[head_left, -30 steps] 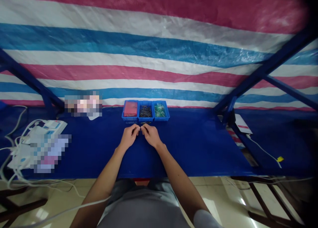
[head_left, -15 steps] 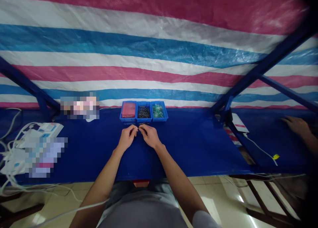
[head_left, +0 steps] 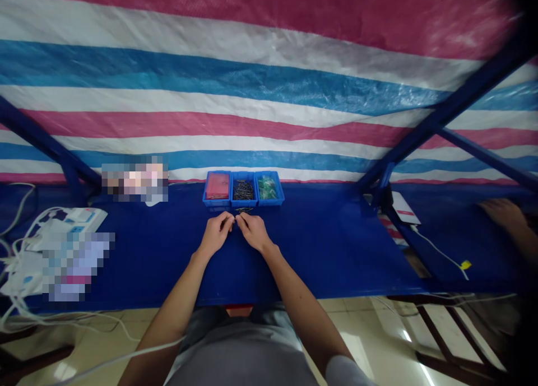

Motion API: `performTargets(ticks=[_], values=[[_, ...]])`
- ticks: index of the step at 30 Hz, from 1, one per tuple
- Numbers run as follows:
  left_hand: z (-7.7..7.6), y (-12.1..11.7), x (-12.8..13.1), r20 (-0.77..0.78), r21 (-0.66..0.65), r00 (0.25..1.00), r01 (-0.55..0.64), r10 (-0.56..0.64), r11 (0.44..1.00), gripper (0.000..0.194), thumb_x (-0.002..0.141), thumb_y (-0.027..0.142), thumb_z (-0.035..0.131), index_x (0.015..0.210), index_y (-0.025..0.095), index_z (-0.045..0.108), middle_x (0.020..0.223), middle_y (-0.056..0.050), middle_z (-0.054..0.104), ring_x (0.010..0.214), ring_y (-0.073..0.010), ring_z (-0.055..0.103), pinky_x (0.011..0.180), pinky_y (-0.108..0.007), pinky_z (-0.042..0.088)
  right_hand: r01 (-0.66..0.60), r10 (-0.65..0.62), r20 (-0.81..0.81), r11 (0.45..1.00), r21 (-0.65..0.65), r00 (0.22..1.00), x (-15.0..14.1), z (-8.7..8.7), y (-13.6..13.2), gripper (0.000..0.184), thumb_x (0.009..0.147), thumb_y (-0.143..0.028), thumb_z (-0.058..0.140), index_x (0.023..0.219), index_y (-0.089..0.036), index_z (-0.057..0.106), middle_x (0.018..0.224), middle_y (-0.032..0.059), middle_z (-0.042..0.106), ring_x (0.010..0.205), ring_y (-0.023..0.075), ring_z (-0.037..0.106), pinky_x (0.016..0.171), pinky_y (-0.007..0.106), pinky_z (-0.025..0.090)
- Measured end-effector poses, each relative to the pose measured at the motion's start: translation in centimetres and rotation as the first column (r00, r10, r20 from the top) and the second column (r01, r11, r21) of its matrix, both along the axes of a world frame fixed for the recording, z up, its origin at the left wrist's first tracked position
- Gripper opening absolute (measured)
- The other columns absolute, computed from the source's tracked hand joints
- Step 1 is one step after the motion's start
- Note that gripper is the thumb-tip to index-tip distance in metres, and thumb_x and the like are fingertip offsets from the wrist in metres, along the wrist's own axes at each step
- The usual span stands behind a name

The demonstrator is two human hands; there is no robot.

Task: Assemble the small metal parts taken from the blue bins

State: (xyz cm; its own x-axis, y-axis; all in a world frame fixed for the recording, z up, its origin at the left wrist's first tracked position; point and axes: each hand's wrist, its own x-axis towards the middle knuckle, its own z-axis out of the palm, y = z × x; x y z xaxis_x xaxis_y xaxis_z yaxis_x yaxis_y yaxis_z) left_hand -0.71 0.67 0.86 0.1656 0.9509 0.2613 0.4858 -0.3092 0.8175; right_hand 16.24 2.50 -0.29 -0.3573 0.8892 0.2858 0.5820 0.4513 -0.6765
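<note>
Left hand (head_left: 216, 233) and right hand (head_left: 253, 229) nearly touching, fingers curled, can't tell if anything's held; few dark pins (head_left: 243, 210) out, blue bins (head_left: 244, 203) got plenty left, nothing finished visible.

No lettering, brand or number can be read. At the right, a white box (head_left: 406, 208) bears a red band (head_left: 407, 213) too small to make out, and a yellow tag (head_left: 466, 265) by a white cable (head_left: 441, 247) shows no legible print. At the left, a near lilac item (head_left: 86, 263) and a far pinkish item (head_left: 137, 178) are pixelated, so any print on them is hidden.
</note>
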Motion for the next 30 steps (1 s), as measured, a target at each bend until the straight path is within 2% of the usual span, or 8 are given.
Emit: performTargets(ticks=[4,6,14,23,27,30], values=[[-0.14,0.08,-0.05,0.007,0.011,1.000,-0.029,0.029,1.000,0.032,0.099,0.037,0.044,0.077,0.018,0.057,0.061,0.002,0.057,0.056,-0.0121,0.053,0.061,-0.023,0.038,-0.049,0.048,-0.087,0.999,-0.010,0.995,0.08,0.34,-0.14,0.020,0.102,-0.033,0.045,0.104,-0.024,0.063,0.080,-0.0006,0.069,0.069,0.0140,0.062,0.068,0.022,0.039],[-0.18,0.11,-0.09,0.012,0.010,0.999,-0.032,0.032,0.999,0.030,0.099,0.036,0.045,0.079,0.018,0.057,0.062,0.003,0.057,0.056,-0.0121,0.053,0.062,-0.023,0.039,-0.060,0.061,-0.113,0.998,0.008,0.992,0.08,0.34,-0.12,0.020,0.101,-0.031,0.047,0.111,-0.024,0.063,0.085,0.0000,0.071,0.073,0.0146,0.063,0.070,0.023,0.041],[-0.16,0.06,-0.03,0.006,0.007,1.000,-0.013,0.013,1.000,0.028,0.099,0.035,0.045,0.080,0.018,0.058,0.063,0.003,0.057,0.058,-0.0122,0.054,0.064,-0.023,0.040,-0.047,0.053,-0.097,0.997,0.063,0.994,0.07,0.02,-0.05,0.020,0.102,-0.028,0.044,0.100,-0.023,0.064,0.089,0.0015,0.070,0.077,0.0154,0.063,0.070,0.023,0.039],[0.03,-0.08,0.04,-0.011,0.011,1.000,0.028,-0.027,1.000,0.031,0.100,0.035,0.045,0.075,0.018,0.056,0.062,0.003,0.056,0.055,-0.0107,0.050,0.062,-0.022,0.038,0.003,-0.003,0.001,1.000,0.015,1.000,0.04,-0.27,0.19,0.035,0.105,-0.036,0.041,0.079,-0.022,0.059,0.069,-0.0005,0.063,0.062,0.0142,0.058,0.062,0.024,0.032],[-0.08,0.03,0.01,0.003,0.009,1.000,-0.009,0.009,1.000,0.030,0.100,0.034,0.045,0.077,0.018,0.057,0.062,0.003,0.056,0.057,-0.0114,0.052,0.061,-0.022,0.038,-0.029,0.029,-0.081,1.000,0.008,0.996,0.12,-0.04,0.11,0.024,0.103,-0.037,0.045,0.096,-0.023,0.062,0.077,-0.0006,0.067,0.067,0.0145,0.060,0.064,0.023,0.037],[-0.18,0.14,-0.02,0.018,0.006,1.000,-0.026,0.026,1.000,0.029,0.099,0.035,0.045,0.079,0.018,0.057,0.062,0.003,0.056,0.057,-0.0116,0.052,0.061,-0.022,0.038,-0.057,0.063,-0.137,0.997,0.049,0.989,0.17,0.01,0.12,0.017,0.101,-0.032,0.048,0.107,-0.023,0.061,0.087,0.0012,0.069,0.075,0.0158,0.062,0.069,0.024,0.041]])
